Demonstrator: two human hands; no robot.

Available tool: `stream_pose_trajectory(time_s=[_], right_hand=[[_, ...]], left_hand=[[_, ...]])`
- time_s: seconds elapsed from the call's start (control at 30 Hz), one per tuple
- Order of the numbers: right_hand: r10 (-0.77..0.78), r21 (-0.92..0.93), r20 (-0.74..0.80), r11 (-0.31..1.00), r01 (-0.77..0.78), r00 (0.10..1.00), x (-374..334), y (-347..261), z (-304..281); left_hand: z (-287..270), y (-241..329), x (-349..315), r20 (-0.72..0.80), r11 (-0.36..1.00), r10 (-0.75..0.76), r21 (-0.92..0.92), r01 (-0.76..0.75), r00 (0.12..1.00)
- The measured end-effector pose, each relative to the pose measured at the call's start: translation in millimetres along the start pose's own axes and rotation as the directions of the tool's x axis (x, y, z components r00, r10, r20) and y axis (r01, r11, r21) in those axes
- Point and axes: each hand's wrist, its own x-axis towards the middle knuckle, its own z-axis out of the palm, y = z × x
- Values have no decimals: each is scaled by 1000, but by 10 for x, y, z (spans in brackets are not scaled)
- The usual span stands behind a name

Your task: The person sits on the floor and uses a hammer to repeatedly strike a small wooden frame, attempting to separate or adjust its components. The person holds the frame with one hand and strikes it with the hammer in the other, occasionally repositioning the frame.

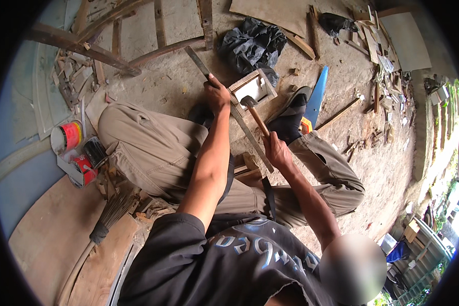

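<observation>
Left of the frame, the left hand (218, 96) is closed around a long strip (249, 131) that crosses the frame's near-left corner; whether they touch, I cannot tell. Loosely held, the strip could twist or skid if struck. The frame (246, 80) lies on the floor, seemingly unclamped, so a knock might shift it. The hammer (258, 121), its handle gripped by the right hand (279, 153), has its head at the frame's near edge; a stray blow could catch the left fingers. Right of the frame, the shoe (299, 98) beside the saw (317, 97) risks a nick.
</observation>
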Motion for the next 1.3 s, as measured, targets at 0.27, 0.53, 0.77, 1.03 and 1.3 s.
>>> stream_pose_trajectory(time_s=[0.27, 0.53, 0.77, 1.03, 1.3], right_hand=[[-103, -33, -66, 994, 101, 992, 66, -15, 110], [-68, -93, -75, 994, 61, 995, -29, 79, 182], [-46, 108, -189, 992, 68, 981, -6, -264, -60], [-22, 56, -80, 998, 26, 997, -126, -106, -159], [44, 226, -199, 974, 2, 979, -129, -79, -147]], left_hand=[[77, -88, 48, -47, 997, 64, 42, -62, 997], [109, -57, 73, -21, 980, -21, 198, 25, 1000], [-36, 193, 69, 52, 966, -122, 235, 107, 991], [7, -1, 72, 101, 999, -40, 37, 36, 994], [-43, -293, 133, 149, 983, 131, -152, -108, 980]])
